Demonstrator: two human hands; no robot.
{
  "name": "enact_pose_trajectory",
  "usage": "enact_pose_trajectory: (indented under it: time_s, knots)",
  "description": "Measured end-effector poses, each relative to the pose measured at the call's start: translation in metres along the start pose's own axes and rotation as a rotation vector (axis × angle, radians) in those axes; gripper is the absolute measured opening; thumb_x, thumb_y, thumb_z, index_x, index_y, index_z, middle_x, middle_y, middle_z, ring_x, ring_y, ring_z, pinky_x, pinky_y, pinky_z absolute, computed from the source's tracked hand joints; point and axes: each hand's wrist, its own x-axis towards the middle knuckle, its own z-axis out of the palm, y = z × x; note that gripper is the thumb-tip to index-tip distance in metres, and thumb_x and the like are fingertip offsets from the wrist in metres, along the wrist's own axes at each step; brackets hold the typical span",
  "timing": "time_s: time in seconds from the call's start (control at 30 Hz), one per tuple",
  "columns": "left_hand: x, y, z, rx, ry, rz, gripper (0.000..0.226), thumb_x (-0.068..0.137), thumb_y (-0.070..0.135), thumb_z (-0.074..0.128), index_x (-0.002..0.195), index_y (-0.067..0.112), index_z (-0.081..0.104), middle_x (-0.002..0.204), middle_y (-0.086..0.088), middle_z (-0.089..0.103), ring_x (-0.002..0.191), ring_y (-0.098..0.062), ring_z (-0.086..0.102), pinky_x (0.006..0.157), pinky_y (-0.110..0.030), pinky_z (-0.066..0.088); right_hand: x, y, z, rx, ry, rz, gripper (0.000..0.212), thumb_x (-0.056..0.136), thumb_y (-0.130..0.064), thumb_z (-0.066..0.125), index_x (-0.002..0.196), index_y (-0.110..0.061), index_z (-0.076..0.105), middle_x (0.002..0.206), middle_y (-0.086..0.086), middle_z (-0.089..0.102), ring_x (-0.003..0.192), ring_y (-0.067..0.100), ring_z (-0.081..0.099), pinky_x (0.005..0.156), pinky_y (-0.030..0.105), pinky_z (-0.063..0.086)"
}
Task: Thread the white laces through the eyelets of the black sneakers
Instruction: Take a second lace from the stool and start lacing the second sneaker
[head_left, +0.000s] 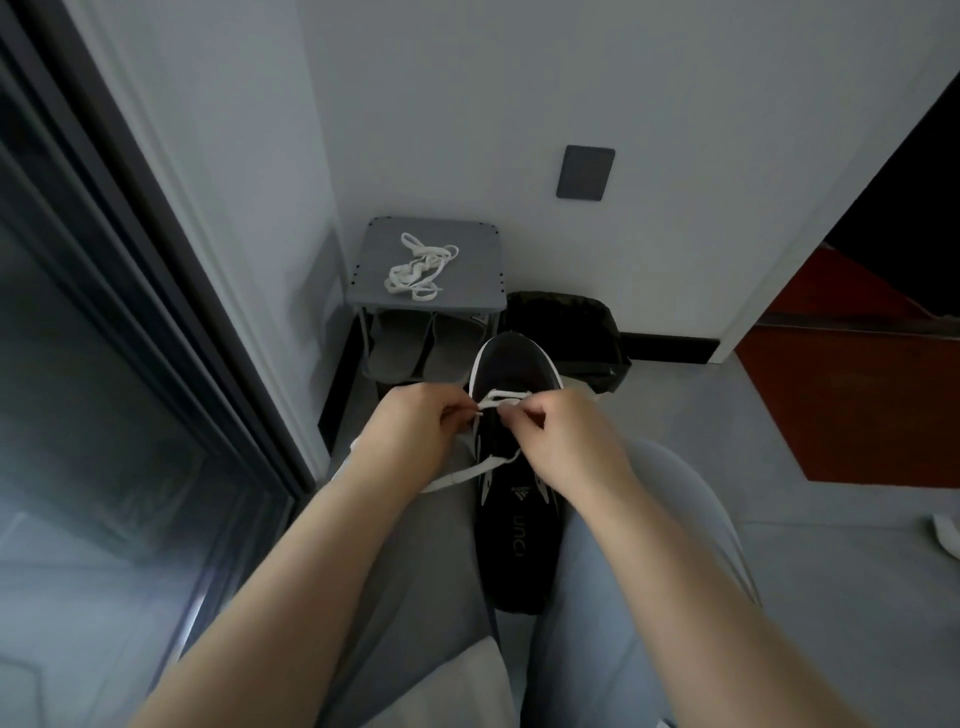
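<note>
A black sneaker (514, 374) with a white sole edge lies between my knees, toe pointing away. A white lace (501, 400) crosses its lowest eyelets near the toe. My left hand (415, 431) pinches one lace end at the shoe's left side. My right hand (561, 436) pinches the lace at the right eyelets. A loose length of the lace (457, 475) trails left across my thigh. A second white lace (418, 267) lies bundled on the grey shoe rack.
The grey shoe rack (467, 291) stands against the wall ahead, with grey slippers (421, 345) on its lower shelf. A black bag (566, 332) sits right of it. A dark glass door frame (171, 291) runs along the left. Grey floor (779, 519) spreads to the right.
</note>
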Motion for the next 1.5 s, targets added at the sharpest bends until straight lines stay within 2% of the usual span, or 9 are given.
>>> enact_pose_trajectory:
  time_s: [0.1, 0.2, 0.33, 0.47, 0.63, 0.8, 1.03, 1.4, 1.5]
  knots:
    - [-0.002, -0.003, 0.006, -0.008, 0.051, -0.027, 0.014, 0.088, 0.019, 0.059, 0.096, 0.021, 0.070, 0.088, 0.004, 0.071, 0.086, -0.013, 0.064, 0.081, -0.031, 0.050, -0.002, -0.006, 0.007, -0.012, -0.032, -0.021, 0.032, 0.087, -0.042, 0.058, 0.067, -0.018, 0.066, 0.062, -0.001, 0.053, 0.062, 0.012, 0.053, 0.057, 0.031, 0.044]
    - [-0.006, -0.001, 0.007, -0.022, 0.106, 0.003, 0.007, 0.086, 0.014, 0.062, 0.090, 0.014, 0.067, 0.084, 0.001, 0.071, 0.082, -0.016, 0.064, 0.073, -0.026, 0.045, 0.001, -0.005, 0.012, 0.170, -0.042, 0.013, 0.015, 0.083, -0.029, 0.066, 0.091, -0.019, 0.073, 0.084, -0.003, 0.071, 0.081, 0.011, 0.064, 0.075, 0.031, 0.053]
    - [-0.009, -0.001, 0.009, 0.001, 0.147, 0.000, 0.007, 0.085, 0.019, 0.063, 0.089, 0.016, 0.069, 0.083, 0.002, 0.070, 0.078, -0.015, 0.062, 0.062, -0.017, 0.034, 0.006, -0.002, 0.015, 0.507, -0.101, 0.182, 0.027, 0.081, -0.010, 0.069, 0.108, -0.012, 0.069, 0.089, 0.000, 0.069, 0.083, 0.009, 0.065, 0.076, 0.017, 0.050]
    - [-0.006, -0.003, 0.010, -0.019, 0.164, 0.017, 0.008, 0.084, 0.018, 0.065, 0.088, 0.016, 0.072, 0.083, 0.001, 0.071, 0.079, -0.015, 0.064, 0.066, -0.015, 0.038, 0.008, 0.000, 0.014, 0.668, -0.150, 0.218, 0.029, 0.080, -0.002, 0.068, 0.108, -0.006, 0.068, 0.089, 0.004, 0.069, 0.076, 0.005, 0.064, 0.068, 0.007, 0.048]
    - [-0.006, -0.004, 0.009, -0.072, 0.165, -0.006, 0.005, 0.081, 0.016, 0.067, 0.081, 0.017, 0.072, 0.077, 0.005, 0.070, 0.075, -0.009, 0.063, 0.064, -0.012, 0.042, 0.009, 0.000, 0.014, 0.692, -0.171, 0.229, 0.027, 0.081, -0.002, 0.067, 0.107, -0.008, 0.068, 0.080, -0.002, 0.067, 0.041, -0.001, 0.048, 0.049, 0.011, 0.041]
    - [-0.007, -0.002, 0.005, -0.151, 0.147, -0.053, 0.003, 0.080, 0.016, 0.069, 0.079, 0.016, 0.072, 0.078, 0.004, 0.071, 0.078, -0.007, 0.065, 0.073, -0.022, 0.049, 0.007, -0.003, 0.013, 0.725, -0.169, 0.236, 0.024, 0.082, 0.000, 0.066, 0.104, -0.009, 0.068, 0.077, -0.003, 0.066, 0.040, -0.001, 0.050, 0.049, 0.012, 0.044]
    - [-0.006, -0.001, 0.005, -0.167, 0.142, -0.081, 0.004, 0.079, 0.017, 0.069, 0.076, 0.018, 0.071, 0.075, 0.006, 0.070, 0.075, -0.007, 0.064, 0.070, -0.023, 0.050, 0.005, -0.006, 0.013, 0.727, -0.136, 0.196, 0.021, 0.082, 0.001, 0.065, 0.092, -0.018, 0.067, 0.069, -0.003, 0.066, 0.040, 0.000, 0.051, 0.049, 0.012, 0.046]
    - [0.000, 0.003, 0.009, -0.118, 0.117, -0.140, 0.007, 0.079, 0.019, 0.064, 0.073, 0.018, 0.067, 0.072, 0.003, 0.068, 0.072, -0.012, 0.063, 0.066, -0.028, 0.050, 0.003, -0.006, 0.017, 0.710, -0.117, 0.179, 0.017, 0.083, -0.002, 0.064, 0.098, -0.009, 0.071, 0.070, -0.002, 0.067, 0.043, 0.000, 0.054, 0.050, 0.013, 0.046]
    - [0.003, 0.004, 0.007, -0.124, 0.066, -0.152, 0.009, 0.079, 0.019, 0.065, 0.070, 0.019, 0.065, 0.070, 0.002, 0.068, 0.069, -0.011, 0.063, 0.065, -0.026, 0.050, 0.002, -0.007, 0.016, 0.689, -0.100, 0.155, 0.016, 0.086, -0.004, 0.061, 0.086, -0.018, 0.070, 0.067, -0.005, 0.065, 0.042, 0.000, 0.053, 0.050, 0.012, 0.045]
